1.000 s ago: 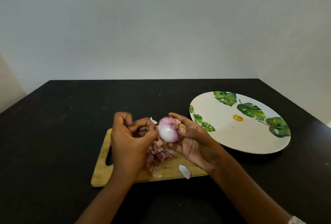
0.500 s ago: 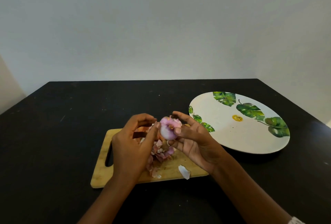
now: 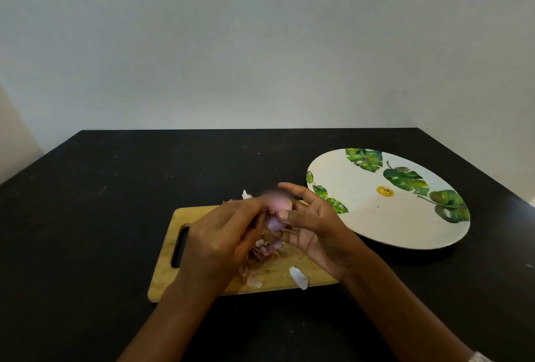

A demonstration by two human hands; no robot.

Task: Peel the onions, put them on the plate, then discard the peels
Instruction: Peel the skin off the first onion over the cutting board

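1. The onion [image 3: 273, 224], pinkish-purple and partly blurred, is held in the air above the far half of the wooden cutting board [image 3: 278, 272], between the two hands.
2. The right hand [image 3: 315, 231] grips the onion from the board's right side: its thumb [image 3: 285, 214] presses on the near face and its fingers curve round the far side and over the top.
3. The left hand [image 3: 220, 237] comes in over the board's left half, back of the hand up, with its fingertips against the onion. They are blurred, so I cannot tell whether they pinch skin or only touch it.
4. Below the hands a heap of purple and pale onion peels [image 3: 266, 248] lies on the middle of the board.
5. One white curled peel [image 3: 299, 277] lies at the board's near edge, partly over it.
6. A small pale scrap [image 3: 246, 195] shows just beyond the board's far edge.
7. The board's handle slot [image 3: 179, 245] is at its left end.
8. A white oval plate [image 3: 376, 216] with green leaf prints and a small yellow mark lies to the right of the board, close to its far right corner.
9. Board and plate both rest on a black table [image 3: 86, 216].
10. A plain pale wall [image 3: 260, 43] rises behind the table, beyond the board.
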